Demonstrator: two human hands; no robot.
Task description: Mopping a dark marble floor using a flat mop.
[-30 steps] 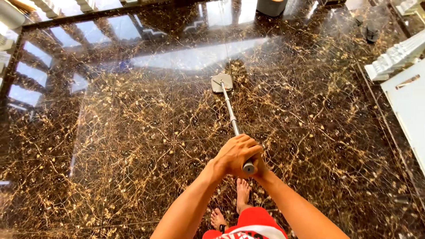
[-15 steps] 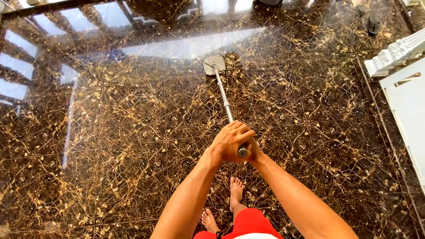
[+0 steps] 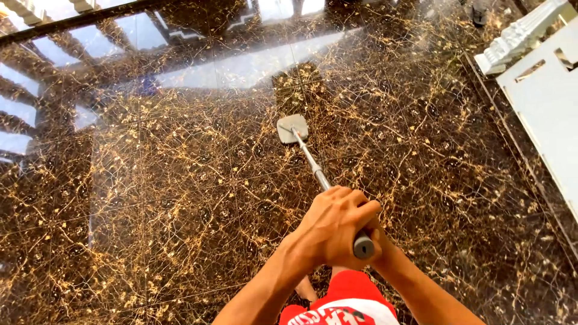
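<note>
The glossy dark-brown marble floor is filling nearly the whole view, gold veins running through every tile and thin grout lines crossing it. Along the top it is mirroring pale sky and the dark bars of a roof frame, with one bright band of reflection lying just beyond the mop head. Over on the right a white panel with slot-shaped cut-outs is standing at the floor's edge, and a white ridged moulding is lying just above it. No packages, labels or signs are showing anywhere on this floor.

Down at the bottom centre, red shorts with white print are peeking in, and a bare foot is standing on the marble beside them.

Now the mop: its silver pole is slanting up and away from the person, and the flat grey head is resting on the floor, well ahead of the feet. The left hand is wrapping tight around the pole's top, fingers fully curled over it just above the grey end cap. The right hand is tucking in underneath against the same grip, mostly hidden; how its fingers are sitting, I cannot tell.
</note>
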